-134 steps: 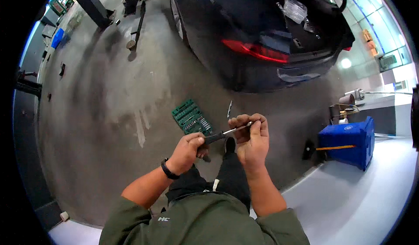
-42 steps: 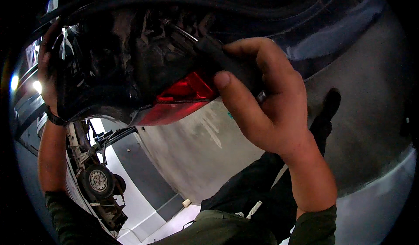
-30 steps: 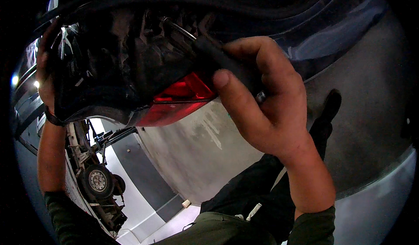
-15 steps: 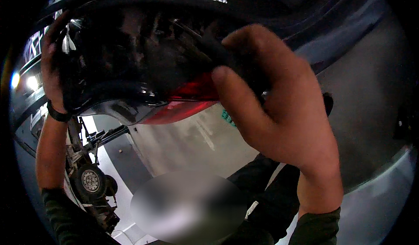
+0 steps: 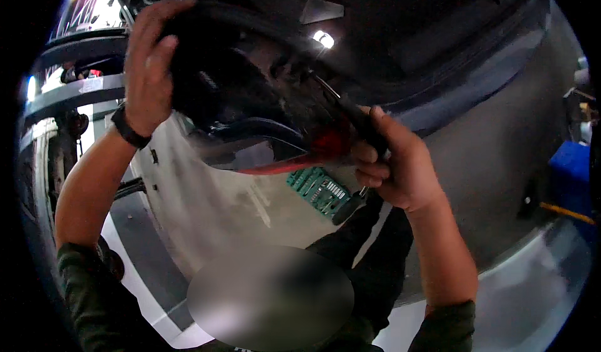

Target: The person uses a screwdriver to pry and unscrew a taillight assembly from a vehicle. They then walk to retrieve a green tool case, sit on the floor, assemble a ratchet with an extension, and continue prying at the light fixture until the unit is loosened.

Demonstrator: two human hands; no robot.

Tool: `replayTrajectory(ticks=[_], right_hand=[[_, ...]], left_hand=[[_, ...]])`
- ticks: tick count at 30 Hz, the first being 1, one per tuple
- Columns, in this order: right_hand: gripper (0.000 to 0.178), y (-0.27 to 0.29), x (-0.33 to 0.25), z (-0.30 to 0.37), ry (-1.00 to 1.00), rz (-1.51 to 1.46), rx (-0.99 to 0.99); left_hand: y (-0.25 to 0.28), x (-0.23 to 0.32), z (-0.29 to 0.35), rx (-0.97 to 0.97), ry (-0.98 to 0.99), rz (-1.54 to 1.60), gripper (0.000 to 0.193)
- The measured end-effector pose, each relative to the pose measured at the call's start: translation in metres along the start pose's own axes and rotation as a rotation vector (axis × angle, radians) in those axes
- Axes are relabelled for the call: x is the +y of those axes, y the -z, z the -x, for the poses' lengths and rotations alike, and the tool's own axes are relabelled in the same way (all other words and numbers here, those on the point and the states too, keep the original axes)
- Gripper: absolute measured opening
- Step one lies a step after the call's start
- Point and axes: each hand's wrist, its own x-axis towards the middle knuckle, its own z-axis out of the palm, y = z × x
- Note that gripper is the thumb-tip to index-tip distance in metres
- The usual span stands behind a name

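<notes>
On my feed the right hand (image 5: 400, 158) sits at three o'clock from centre, its fingers curled closed around the black handle of a driver (image 5: 365, 126). The driver's shiny shaft slants toward between ten and eleven o'clock, its tip end up against a dark recess (image 5: 291, 92) in the rear of the car (image 5: 476, 95); from here I cannot tell whether it meets a fastener. Out at ten o'clock I have the left hand (image 5: 147, 70), fingers half bent over a black edge (image 5: 216, 17) of the bodywork, thumb apart from them; I cannot tell how firmly it holds that edge, or whether it just rests there. A black band (image 5: 130, 128) rings its wrist. Just above centre I see the red tail light (image 5: 328, 142), to the left of the right hand and below the recess. Down on the floor, near centre toward five o'clock, lies a green tool case (image 5: 319, 192), opened, with small pieces set in its slots. A small bright light (image 5: 323, 39) shows at twelve o'clock. At the far three o'clock side I pick out a blue bin (image 5: 573, 167) and, just below it, a yellow stick (image 5: 566, 213).
</notes>
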Motion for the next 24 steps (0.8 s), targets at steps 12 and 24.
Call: replayTrajectory(ticks=[12,24], right_hand=[[0.037,-0.014,0.017,-0.012,0.921,1.974,0.320],[0.033,-0.032,0.049,-0.009,0.789,1.838,0.438]], left_hand=[[0.018,0.000,0.002,0.051,0.054,0.136,0.044],[0.011,0.003,0.023,0.175,0.154,0.161,0.043]])
